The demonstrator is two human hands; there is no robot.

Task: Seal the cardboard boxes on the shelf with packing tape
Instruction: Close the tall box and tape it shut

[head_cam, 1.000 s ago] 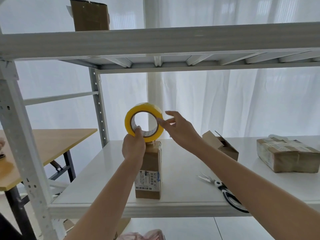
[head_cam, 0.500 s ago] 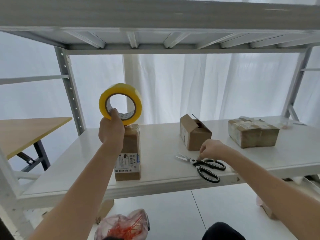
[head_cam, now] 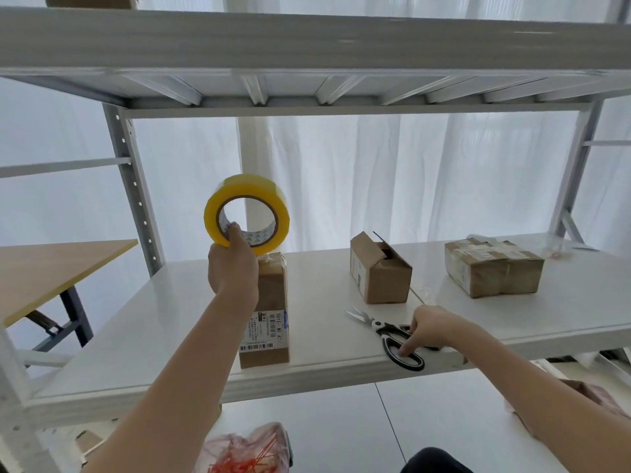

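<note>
My left hand (head_cam: 232,268) holds a yellow roll of packing tape (head_cam: 246,213) upright, just above a narrow cardboard box (head_cam: 269,312) that stands on end on the white shelf (head_cam: 170,322); a strip of tape seems to run from the roll down to the box top. My right hand (head_cam: 431,327) rests on the black-and-white scissors (head_cam: 392,336) near the shelf's front edge, fingers curled at the handles. A small box with open flaps (head_cam: 379,268) stands mid-shelf. A taped box (head_cam: 491,268) lies at the right.
The upper shelf's beam (head_cam: 307,39) hangs low overhead. Grey uprights (head_cam: 131,186) frame the bay. A wooden table (head_cam: 51,268) stands to the left. A clear bag with red contents (head_cam: 246,452) lies on the floor below.
My right hand left the tape roll, dropped to the right and took hold of the scissors' handles. My left hand keeps the roll over the narrow box. The view shifted right.
</note>
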